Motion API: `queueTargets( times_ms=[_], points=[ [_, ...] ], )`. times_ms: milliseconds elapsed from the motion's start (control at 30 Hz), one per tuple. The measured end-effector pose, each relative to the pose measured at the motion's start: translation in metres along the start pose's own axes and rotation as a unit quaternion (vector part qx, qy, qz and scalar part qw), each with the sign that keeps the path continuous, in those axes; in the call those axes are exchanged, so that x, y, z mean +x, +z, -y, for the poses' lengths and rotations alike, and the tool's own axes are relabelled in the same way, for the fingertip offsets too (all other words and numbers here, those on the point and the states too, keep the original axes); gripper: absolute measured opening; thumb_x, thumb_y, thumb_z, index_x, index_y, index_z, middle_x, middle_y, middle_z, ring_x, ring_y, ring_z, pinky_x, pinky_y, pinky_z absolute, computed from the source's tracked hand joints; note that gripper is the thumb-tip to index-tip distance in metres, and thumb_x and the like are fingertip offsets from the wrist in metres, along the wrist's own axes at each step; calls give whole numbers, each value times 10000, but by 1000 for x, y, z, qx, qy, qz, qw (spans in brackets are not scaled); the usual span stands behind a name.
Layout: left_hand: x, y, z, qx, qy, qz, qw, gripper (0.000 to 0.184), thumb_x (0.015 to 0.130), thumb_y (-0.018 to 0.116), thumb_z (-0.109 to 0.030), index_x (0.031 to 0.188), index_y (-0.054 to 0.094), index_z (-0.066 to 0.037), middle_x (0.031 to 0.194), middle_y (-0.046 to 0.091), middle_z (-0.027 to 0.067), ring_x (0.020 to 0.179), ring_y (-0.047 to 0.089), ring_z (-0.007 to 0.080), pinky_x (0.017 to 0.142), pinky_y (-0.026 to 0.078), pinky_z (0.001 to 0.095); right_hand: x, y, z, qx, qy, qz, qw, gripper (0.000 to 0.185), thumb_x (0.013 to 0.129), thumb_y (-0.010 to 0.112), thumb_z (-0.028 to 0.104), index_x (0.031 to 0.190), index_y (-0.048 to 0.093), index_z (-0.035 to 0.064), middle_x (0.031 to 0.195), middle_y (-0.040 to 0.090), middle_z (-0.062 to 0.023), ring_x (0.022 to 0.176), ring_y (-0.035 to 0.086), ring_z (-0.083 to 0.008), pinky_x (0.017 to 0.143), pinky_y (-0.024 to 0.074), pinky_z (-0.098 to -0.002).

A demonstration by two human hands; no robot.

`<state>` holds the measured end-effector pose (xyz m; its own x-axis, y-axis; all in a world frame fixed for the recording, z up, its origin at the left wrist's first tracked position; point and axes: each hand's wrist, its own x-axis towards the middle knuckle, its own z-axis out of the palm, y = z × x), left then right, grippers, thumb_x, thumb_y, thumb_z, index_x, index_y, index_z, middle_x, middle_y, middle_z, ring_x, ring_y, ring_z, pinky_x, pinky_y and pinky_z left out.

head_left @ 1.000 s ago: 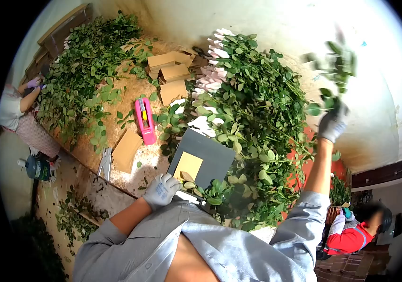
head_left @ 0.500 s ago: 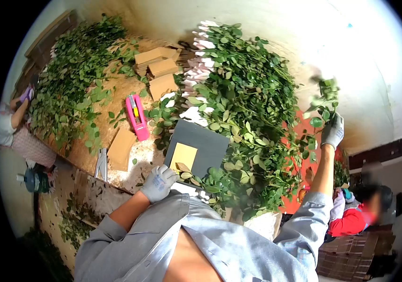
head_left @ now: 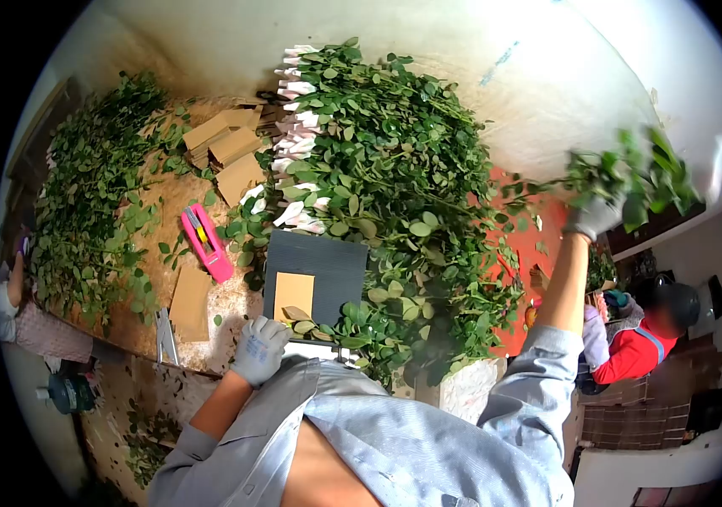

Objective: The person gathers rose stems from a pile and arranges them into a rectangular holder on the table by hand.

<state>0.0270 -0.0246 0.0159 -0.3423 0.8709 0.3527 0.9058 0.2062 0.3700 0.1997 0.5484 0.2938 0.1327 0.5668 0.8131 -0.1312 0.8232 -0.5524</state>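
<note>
My right hand [head_left: 596, 215], in a pale work glove, is stretched out to the far right and closed around a leafy rose stem [head_left: 665, 173]. Motion blurs its leaves, and a white tip [head_left: 720, 169] shows at the outer end. My left hand [head_left: 259, 351], gloved too, rests with curled fingers at the near left edge of a dark board [head_left: 335, 266]. Whether anything is inside those fingers is hidden. Beside them lie a tan card [head_left: 294, 293] on the board and a few brownish-green leaves [head_left: 300, 321].
A large pile of leafy rose stems [head_left: 403, 169] with white-wrapped heads lies beyond the board. To the left are a pink tape dispenser [head_left: 206, 242], a metal stapler [head_left: 166, 336], cardboard pieces [head_left: 234, 145] and another leafy pile [head_left: 95, 220]. A person in red [head_left: 631, 351] is at right, another person [head_left: 19, 296] at left.
My right hand keeps its hold on the stem, which has swung from upright to pointing right. My left hand stays by the board's edge. The view has shifted, moving the table contents leftward.
</note>
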Motion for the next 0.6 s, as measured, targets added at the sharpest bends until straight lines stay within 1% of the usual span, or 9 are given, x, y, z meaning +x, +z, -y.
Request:
queueTargets(
  times_ms=[133,233,300,367,400,467,533,567,600],
  points=[
    [-2,6,2,-9,-4,-29,1000,170,802,623,-104,953,701,-103,940,640,41,900,575,274,772,467,438,2,-13,25,108,-111,21,988,339,911,604,-99,1240,643,-30,1222,687,-130,1029,681,-215,910,587,-356],
    [-1,3,2,-9,0,-17,1000,158,830,614,-103,956,710,-98,938,644,43,899,576,276,777,465,441,-26,-7,30,108,-71,77,989,298,947,672,12,1244,666,-6,1214,693,-110,1036,673,-197,889,576,-338],
    [-1,3,2,-13,-9,-2,1000,132,847,619,-106,938,713,-94,949,642,66,921,585,291,791,469,443,-42,-3,42,-68,-39,85,993,255,971,660,71,1212,684,-9,1165,711,-90,993,660,-172,863,550,-331],
    [-3,6,4,-15,-6,-5,1000,146,846,617,-107,955,713,-97,952,646,57,922,581,287,797,461,446,-56,8,49,29,26,61,997,253,998,611,129,1179,685,-31,1126,720,-102,957,654,-171,870,544,-350],
    [-3,7,4,-15,-6,-10,1000,160,845,616,-108,971,714,-101,955,649,48,922,577,283,804,454,450,-58,-2,36,-88,-158,119,976,305,1024,556,204,1168,684,-33,1108,724,-115,958,669,-193,862,542,-367],
    [-3,5,2,-11,-3,-7,1000,154,851,617,-110,971,712,-102,964,648,50,934,574,286,821,446,451,-59,-8,20,-141,-69,109,982,321,1027,518,206,1173,686,-25,1102,726,-132,994,688,-260,860,536,-375],
    [-4,4,2,-12,-10,0,1000,139,878,609,-127,979,701,-98,990,644,54,960,563,295,859,423,454,-61,-21,24,-519,-231,156,808,236,970,610,153,1145,712,32,1090,732,-94,997,690,-245,850,531,-364],
    [-5,5,3,-12,-1,0,1000,139,878,609,-127,979,701,-98,990,644,54,960,563,295,859,423,454,-59,-20,23,-524,-229,150,807,236,970,610,153,1145,712,32,1090,732,-94,997,690,-245,850,531,-364],
    [-5,5,3,-14,-4,3,1000,140,884,606,-133,984,696,-96,988,643,56,954,564,297,854,426,456,-54,-12,18,-260,-86,43,961,210,955,619,143,1118,714,53,1065,725,-79,959,684,-222,841,534,-355]
  ],
)
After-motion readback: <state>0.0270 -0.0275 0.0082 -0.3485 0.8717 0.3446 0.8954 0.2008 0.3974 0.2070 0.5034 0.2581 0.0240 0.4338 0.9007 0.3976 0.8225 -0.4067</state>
